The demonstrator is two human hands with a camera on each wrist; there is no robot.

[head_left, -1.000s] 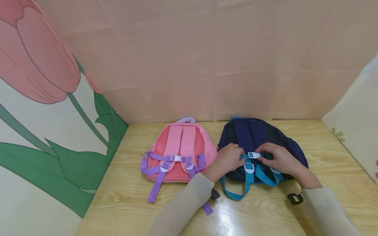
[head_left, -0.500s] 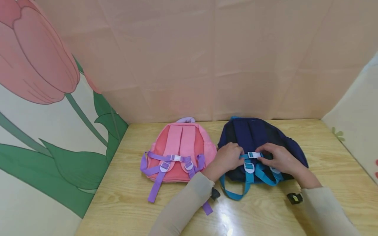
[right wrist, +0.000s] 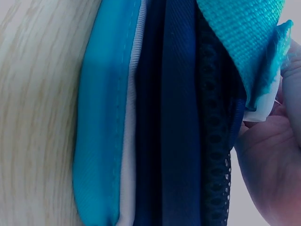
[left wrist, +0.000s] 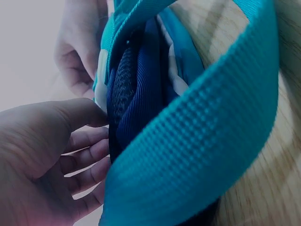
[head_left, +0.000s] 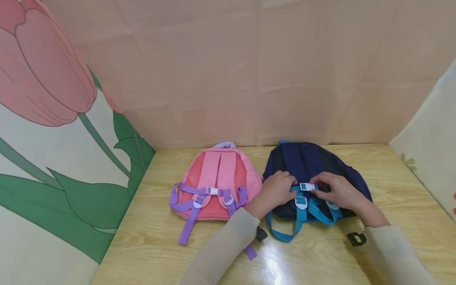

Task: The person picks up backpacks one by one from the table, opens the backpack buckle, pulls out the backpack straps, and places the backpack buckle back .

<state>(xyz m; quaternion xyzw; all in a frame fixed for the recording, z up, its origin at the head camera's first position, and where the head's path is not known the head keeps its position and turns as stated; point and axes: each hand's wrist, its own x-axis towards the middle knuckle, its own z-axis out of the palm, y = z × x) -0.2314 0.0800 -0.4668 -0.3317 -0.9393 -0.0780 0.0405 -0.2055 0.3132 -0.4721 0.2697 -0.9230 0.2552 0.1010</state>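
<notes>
While the left hand (head_left: pixel 276 189) pinches the blue strap (head_left: pixel 293 189) and the right hand (head_left: pixel 335 190) grips the buckle (head_left: pixel 307 187) with thumb and fingers, the navy bag (head_left: pixel 303 158) lies near the back edge of the surface (head_left: pixel 142 241), right of its middle. Just beside it, toward the left edge, lies the pink bag (head_left: pixel 219 168), the left sleeve (head_left: pixel 224 243) crossing before its lower right corner and hiding part of a purple strap (head_left: pixel 250 251).
</notes>
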